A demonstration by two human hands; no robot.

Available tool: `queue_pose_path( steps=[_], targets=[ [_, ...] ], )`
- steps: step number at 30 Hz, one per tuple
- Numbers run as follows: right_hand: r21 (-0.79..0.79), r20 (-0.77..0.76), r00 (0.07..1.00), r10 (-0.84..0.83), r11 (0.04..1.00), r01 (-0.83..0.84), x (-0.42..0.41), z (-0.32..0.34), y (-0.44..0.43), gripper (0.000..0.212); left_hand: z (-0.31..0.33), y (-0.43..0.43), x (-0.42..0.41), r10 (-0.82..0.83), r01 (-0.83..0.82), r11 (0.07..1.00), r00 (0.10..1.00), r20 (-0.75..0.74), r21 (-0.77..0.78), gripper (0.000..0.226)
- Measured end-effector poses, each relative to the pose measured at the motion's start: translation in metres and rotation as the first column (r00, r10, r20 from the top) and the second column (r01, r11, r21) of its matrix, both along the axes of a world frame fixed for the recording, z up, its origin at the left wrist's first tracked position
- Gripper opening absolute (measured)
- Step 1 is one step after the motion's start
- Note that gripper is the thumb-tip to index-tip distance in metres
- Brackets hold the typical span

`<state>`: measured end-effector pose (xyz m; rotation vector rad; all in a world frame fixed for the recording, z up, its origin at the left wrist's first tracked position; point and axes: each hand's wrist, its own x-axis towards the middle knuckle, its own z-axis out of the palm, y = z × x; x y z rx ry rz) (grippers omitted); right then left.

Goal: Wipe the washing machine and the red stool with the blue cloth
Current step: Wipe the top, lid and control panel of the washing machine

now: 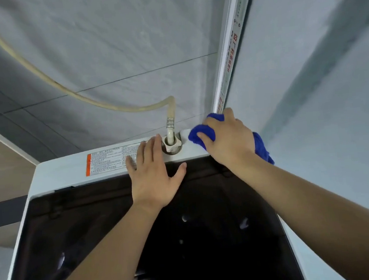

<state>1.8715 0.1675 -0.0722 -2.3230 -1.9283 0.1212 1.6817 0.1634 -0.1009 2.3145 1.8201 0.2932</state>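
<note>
**A:** Where is the cloth?

**B:** The blue cloth [203,133] is bunched under the right hand [228,136], pressed on the white back panel at the rear right corner of the washer [59,173]. Its fingers are curled together and clamped on it; blue folds show past the fingertips on the left and trail out behind the wrist on the right, beside the wall [332,104].

**A:** And the other hand?

**B:** The left hand [153,176] lies flat, palm down, fingers spread apart and holding nothing. It straddles the seam between the white panel and the dark glass lid [210,238], with the fingertips resting over the right end of the warning label [107,162] and the thumb stretched out along the lid's back edge.

**A:** What stands between the two hands?

**B:** The water inlet [172,146], a round fitting on the panel. A yellowed hose [63,88] rises from it through a metal clamp, bends left and runs up along the grey tiled wall toward the top left corner. The left index finger is just beside the fitting; the cloth is near its other side.

**A:** Anything else in view?

**B:** A white upright strip [227,53] with red print runs up the corner above the right hand. The lid shows small pale reflections. The stool is out of the frame.
</note>
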Motion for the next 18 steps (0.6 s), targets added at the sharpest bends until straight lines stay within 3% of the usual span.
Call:
queue_pose_path(
  steps=[4, 10, 14, 18],
  targets=[
    [-0.026, -0.007, 0.998, -0.056, 0.998, 0.056, 0.014, -0.003, -0.047, 0.038, -0.001, 0.001, -0.001, -0.015, 0.015, 1.0, 1.0, -0.004, -0.008, 0.086],
    [0.031, 0.005, 0.995, -0.099, 0.995, 0.098, -0.005, -0.002, 0.024, 0.035, -0.002, 0.003, -0.001, -0.014, 0.014, 1.0, 1.0, 0.007, 0.018, 0.085],
    [0.009, 0.013, 1.0, -0.008, 1.0, 0.008, 0.009, 0.0, -0.026, 0.036, -0.001, 0.002, -0.002, -0.022, 0.021, 1.0, 1.0, 0.007, 0.007, 0.086],
    [0.017, 0.007, 0.996, -0.094, 0.995, 0.094, 0.024, -0.001, -0.026, 0.037, -0.001, 0.003, -0.001, -0.026, 0.026, 1.0, 1.0, -0.009, 0.003, 0.087]
  ],
)
